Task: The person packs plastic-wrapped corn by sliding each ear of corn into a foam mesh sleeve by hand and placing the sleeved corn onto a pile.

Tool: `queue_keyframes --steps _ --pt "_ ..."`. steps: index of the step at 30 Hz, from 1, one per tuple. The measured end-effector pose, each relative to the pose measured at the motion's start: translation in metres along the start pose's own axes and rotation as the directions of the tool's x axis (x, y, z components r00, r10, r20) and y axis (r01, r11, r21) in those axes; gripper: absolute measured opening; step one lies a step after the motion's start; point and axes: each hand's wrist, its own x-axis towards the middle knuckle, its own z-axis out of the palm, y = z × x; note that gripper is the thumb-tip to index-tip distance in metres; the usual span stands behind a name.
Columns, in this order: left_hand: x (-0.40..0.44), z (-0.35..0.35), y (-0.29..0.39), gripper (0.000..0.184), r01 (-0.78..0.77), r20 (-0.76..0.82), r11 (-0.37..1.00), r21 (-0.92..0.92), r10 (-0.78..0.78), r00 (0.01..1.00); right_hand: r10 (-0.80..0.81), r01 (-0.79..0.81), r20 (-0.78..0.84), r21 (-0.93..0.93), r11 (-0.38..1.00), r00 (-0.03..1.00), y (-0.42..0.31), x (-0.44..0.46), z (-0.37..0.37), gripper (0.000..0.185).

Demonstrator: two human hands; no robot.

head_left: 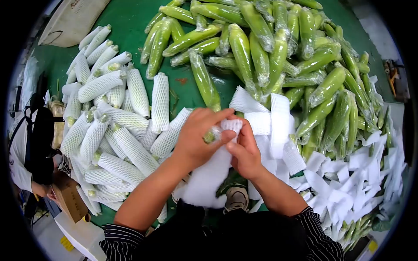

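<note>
My left hand (pixel 198 135) is closed around a long green vegetable in clear film (pixel 211 135), with only its end showing between the fingers. A white foam net sleeve (pixel 232 126) is bunched at the fingertips of both hands. My right hand (pixel 246 150) pinches that sleeve with thumb and fingers. Just beyond my hands lies another film-wrapped green vegetable (pixel 203 80). White foam (pixel 209 176) hangs below my hands; whether it joins the held sleeve I cannot tell.
Sleeved vegetables (pixel 126 124) are piled on the left of the green table (pixel 124 19). Film-wrapped vegetables (pixel 261 48) heap up at the back and right. Loose foam sleeves (pixel 344 182) lie at right. Another person's hand (pixel 41 189) is by a cardboard box (pixel 69 198) at far left.
</note>
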Motion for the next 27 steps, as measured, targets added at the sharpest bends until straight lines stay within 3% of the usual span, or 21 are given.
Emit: queue_keyframes --steps 1,4,5,6,7,8,9,10,12,13,16,17,18,20,21,27 --pt "-0.001 -0.002 0.003 0.032 0.036 -0.012 0.999 -0.008 -0.037 0.999 -0.008 0.007 0.007 0.148 0.989 1.0 -0.001 -0.002 0.004 0.061" --pt "-0.001 -0.007 0.008 0.03 0.179 -0.013 0.964 -0.196 -0.185 0.983 -0.005 0.013 0.133 -0.062 0.998 0.991 -0.018 -0.006 0.007 0.058" --pt "-0.006 -0.001 0.001 0.029 0.206 -0.039 0.951 -0.231 -0.221 0.975 -0.039 0.04 0.018 -0.061 0.997 0.999 -0.009 -0.005 0.007 0.042" --pt "-0.01 0.005 -0.002 0.029 0.241 -0.046 0.933 -0.267 -0.262 0.964 -0.169 0.158 0.003 -0.372 0.915 0.986 -0.006 -0.005 0.001 0.036" --pt "-0.014 0.012 -0.004 0.03 0.275 -0.051 0.912 -0.303 -0.303 0.951 -0.292 0.241 0.028 -0.645 0.725 0.956 -0.007 -0.003 -0.002 0.03" --pt "-0.017 0.017 -0.006 0.031 0.31 -0.051 0.888 -0.339 -0.347 0.937 -0.395 0.276 0.087 -0.848 0.452 0.915 -0.008 -0.002 -0.003 0.025" --pt "-0.019 0.02 -0.007 0.032 0.363 -0.014 0.826 -0.432 -0.408 0.913 -0.431 0.334 0.165 -0.873 0.354 0.887 -0.013 -0.002 -0.004 0.019" --pt "-0.026 0.027 -0.017 0.03 0.319 -0.017 0.853 -0.414 -0.358 0.934 -0.456 0.413 0.243 -0.852 0.322 0.856 -0.014 -0.001 -0.008 0.021" --pt "-0.04 0.041 -0.04 0.027 0.217 -0.034 0.901 -0.375 -0.247 0.968 -0.498 0.572 0.404 -0.782 0.247 0.767 -0.02 0.001 -0.018 0.024" --pt "-0.04 0.038 -0.032 0.02 0.218 0.018 0.919 -0.329 -0.225 0.974 -0.525 0.646 0.443 -0.701 0.302 0.727 -0.023 -0.002 -0.02 0.019" --pt "-0.04 0.039 -0.027 0.017 0.146 -0.023 0.956 -0.254 -0.157 0.987 -0.434 0.48 0.206 -0.348 0.805 0.877 -0.022 -0.018 -0.022 0.021" --pt "-0.038 0.037 -0.023 0.014 0.05 -0.014 0.994 -0.094 -0.051 0.999 -0.365 0.374 0.092 -0.095 0.923 0.926 -0.025 -0.024 -0.015 0.016" --pt "-0.037 0.032 -0.017 0.013 -0.051 0.014 0.996 0.067 0.05 0.999 -0.359 0.335 0.146 0.167 0.927 0.922 -0.023 -0.022 -0.017 0.012" --pt "-0.035 0.022 -0.001 0.02 -0.252 0.117 0.895 0.369 0.225 0.967 -0.124 0.08 0.135 0.293 0.953 0.983 -0.039 -0.025 -0.011 0.009" --pt "-0.041 0.021 0.004 0.028 -0.213 0.145 0.907 0.363 0.171 0.975 -0.032 -0.015 0.129 0.346 0.938 0.991 -0.043 -0.027 -0.011 0.009" --pt "-0.061 0.018 0.006 0.021 -0.042 0.011 0.994 0.105 0.041 0.999 0.16 -0.217 0.147 0.627 0.748 0.976 -0.036 -0.023 -0.014 0.022"
